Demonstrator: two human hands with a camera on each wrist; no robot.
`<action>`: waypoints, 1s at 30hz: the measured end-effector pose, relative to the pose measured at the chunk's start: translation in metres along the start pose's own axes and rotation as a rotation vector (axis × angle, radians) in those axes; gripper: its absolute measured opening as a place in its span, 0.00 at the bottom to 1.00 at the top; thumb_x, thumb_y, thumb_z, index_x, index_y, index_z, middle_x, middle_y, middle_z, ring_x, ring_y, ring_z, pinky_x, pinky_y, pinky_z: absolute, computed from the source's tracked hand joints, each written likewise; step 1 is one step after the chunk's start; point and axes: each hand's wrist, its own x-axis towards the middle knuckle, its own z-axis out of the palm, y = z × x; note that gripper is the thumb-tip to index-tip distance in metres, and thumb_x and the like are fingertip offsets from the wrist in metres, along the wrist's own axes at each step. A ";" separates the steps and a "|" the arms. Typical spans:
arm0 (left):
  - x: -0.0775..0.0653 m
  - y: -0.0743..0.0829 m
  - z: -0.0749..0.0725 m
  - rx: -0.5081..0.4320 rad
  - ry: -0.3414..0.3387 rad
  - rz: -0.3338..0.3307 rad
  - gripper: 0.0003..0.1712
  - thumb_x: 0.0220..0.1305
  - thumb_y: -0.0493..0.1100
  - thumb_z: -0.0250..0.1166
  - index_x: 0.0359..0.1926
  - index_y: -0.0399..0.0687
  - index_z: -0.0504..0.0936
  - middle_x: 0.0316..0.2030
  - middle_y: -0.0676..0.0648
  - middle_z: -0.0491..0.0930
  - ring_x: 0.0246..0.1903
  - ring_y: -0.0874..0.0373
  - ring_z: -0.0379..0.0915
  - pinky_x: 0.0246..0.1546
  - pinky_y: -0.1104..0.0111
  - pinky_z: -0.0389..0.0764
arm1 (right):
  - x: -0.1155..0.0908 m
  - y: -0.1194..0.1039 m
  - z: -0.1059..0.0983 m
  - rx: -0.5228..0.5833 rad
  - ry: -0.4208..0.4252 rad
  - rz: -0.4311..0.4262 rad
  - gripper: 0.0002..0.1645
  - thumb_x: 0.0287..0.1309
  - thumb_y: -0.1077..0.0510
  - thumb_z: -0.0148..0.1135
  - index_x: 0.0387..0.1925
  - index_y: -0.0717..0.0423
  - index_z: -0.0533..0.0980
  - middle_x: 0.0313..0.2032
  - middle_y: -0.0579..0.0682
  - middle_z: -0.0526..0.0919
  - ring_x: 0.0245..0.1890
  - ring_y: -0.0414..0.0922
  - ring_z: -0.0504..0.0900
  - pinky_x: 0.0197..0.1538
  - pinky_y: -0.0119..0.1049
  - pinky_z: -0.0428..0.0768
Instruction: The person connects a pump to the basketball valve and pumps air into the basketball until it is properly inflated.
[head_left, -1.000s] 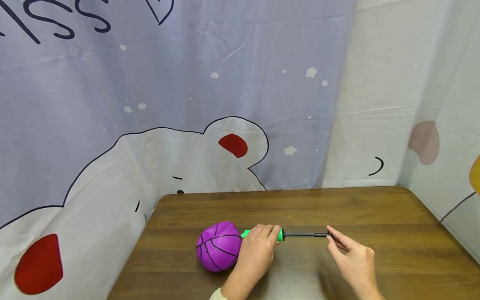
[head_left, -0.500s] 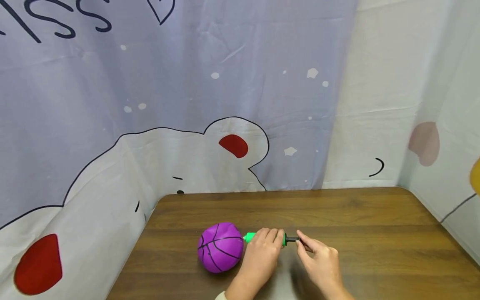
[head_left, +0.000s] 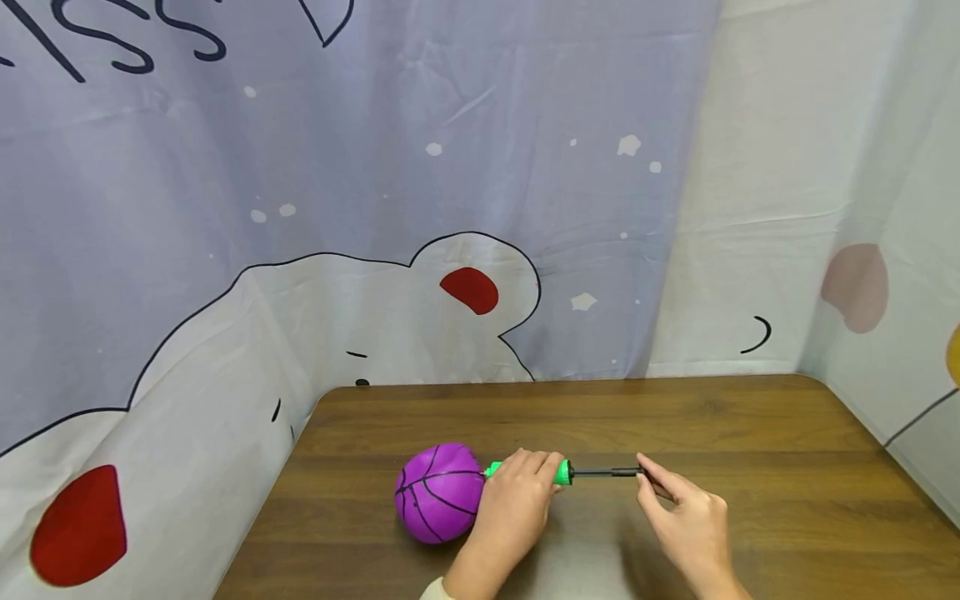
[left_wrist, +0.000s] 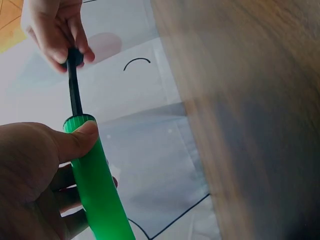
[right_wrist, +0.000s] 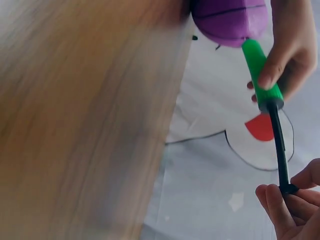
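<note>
A purple ball [head_left: 437, 493] with black seam lines sits on the table, its upper side a little dented. The tip of a green hand pump [left_wrist: 100, 195] meets the ball's right side. My left hand [head_left: 516, 508] wraps around the pump's green barrel, thumb along it in the left wrist view. My right hand [head_left: 690, 521] pinches the black handle at the end of the pump's rod [right_wrist: 278, 145]. That rod is drawn well out of the barrel. How far the tip goes into the ball cannot be told.
The brown wooden table [head_left: 787, 467] lies under everything. A printed cloth [head_left: 570, 208] with bear outlines hangs behind the table and along its sides.
Half a second ago my right hand had pushed the rod nearly into the barrel; now it has drawn it back out to the right. My left hand and the ball have barely moved.
</note>
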 end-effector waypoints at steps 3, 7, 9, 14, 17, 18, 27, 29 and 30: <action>0.000 -0.001 0.000 0.006 -0.014 -0.008 0.23 0.53 0.51 0.76 0.50 0.52 0.83 0.44 0.55 0.86 0.46 0.61 0.82 0.60 0.66 0.79 | 0.002 0.002 -0.010 -0.012 -0.024 0.086 0.18 0.47 0.71 0.71 0.41 0.56 0.89 0.30 0.53 0.90 0.31 0.15 0.75 0.09 0.21 0.53; 0.000 -0.003 0.000 0.008 -0.011 -0.007 0.23 0.53 0.51 0.76 0.50 0.52 0.82 0.44 0.55 0.86 0.46 0.61 0.82 0.60 0.66 0.79 | 0.002 0.003 -0.018 -0.037 -0.052 0.150 0.18 0.49 0.70 0.71 0.43 0.54 0.89 0.31 0.52 0.90 0.30 0.12 0.72 0.07 0.22 0.53; 0.000 -0.003 0.000 0.006 -0.003 -0.004 0.23 0.53 0.51 0.76 0.50 0.52 0.82 0.43 0.55 0.86 0.45 0.61 0.82 0.59 0.67 0.79 | 0.002 0.003 -0.019 -0.045 -0.057 0.160 0.18 0.49 0.69 0.71 0.43 0.53 0.89 0.31 0.52 0.90 0.31 0.12 0.72 0.08 0.23 0.53; -0.001 -0.002 0.000 0.033 0.019 0.022 0.23 0.54 0.52 0.75 0.49 0.50 0.82 0.42 0.54 0.86 0.43 0.60 0.82 0.57 0.67 0.80 | 0.001 0.002 -0.019 -0.042 -0.047 0.151 0.18 0.49 0.69 0.71 0.43 0.53 0.89 0.32 0.52 0.90 0.32 0.12 0.73 0.09 0.23 0.53; -0.001 -0.001 0.000 0.060 0.037 0.046 0.21 0.56 0.51 0.74 0.49 0.49 0.83 0.42 0.53 0.86 0.43 0.59 0.82 0.56 0.67 0.81 | 0.000 0.002 -0.015 -0.034 -0.029 0.102 0.17 0.48 0.70 0.71 0.42 0.55 0.89 0.32 0.53 0.90 0.31 0.15 0.75 0.08 0.21 0.53; -0.001 0.000 0.000 0.066 0.042 0.055 0.20 0.57 0.50 0.74 0.49 0.49 0.83 0.42 0.53 0.86 0.43 0.59 0.82 0.55 0.67 0.82 | -0.001 0.001 -0.012 -0.038 -0.016 0.070 0.17 0.47 0.71 0.71 0.41 0.56 0.89 0.31 0.53 0.90 0.30 0.17 0.77 0.09 0.19 0.57; -0.001 0.008 0.003 0.111 0.074 0.095 0.22 0.51 0.43 0.78 0.49 0.48 0.86 0.41 0.53 0.86 0.40 0.59 0.81 0.52 0.67 0.83 | -0.008 -0.017 0.022 -0.025 0.033 -0.175 0.20 0.38 0.72 0.74 0.39 0.58 0.89 0.32 0.49 0.91 0.24 0.38 0.88 0.29 0.27 0.84; -0.001 0.009 0.003 0.107 0.077 0.101 0.22 0.51 0.43 0.77 0.49 0.48 0.86 0.40 0.53 0.86 0.40 0.59 0.81 0.52 0.68 0.83 | -0.011 -0.021 0.028 -0.012 0.008 -0.171 0.20 0.38 0.72 0.75 0.39 0.59 0.89 0.31 0.48 0.90 0.24 0.36 0.87 0.29 0.25 0.83; -0.001 0.009 0.003 0.102 0.080 0.102 0.21 0.51 0.44 0.77 0.48 0.48 0.86 0.40 0.53 0.86 0.40 0.60 0.81 0.52 0.68 0.83 | -0.012 -0.022 0.030 -0.002 -0.002 -0.168 0.21 0.38 0.72 0.75 0.40 0.59 0.89 0.31 0.48 0.90 0.24 0.36 0.87 0.30 0.24 0.83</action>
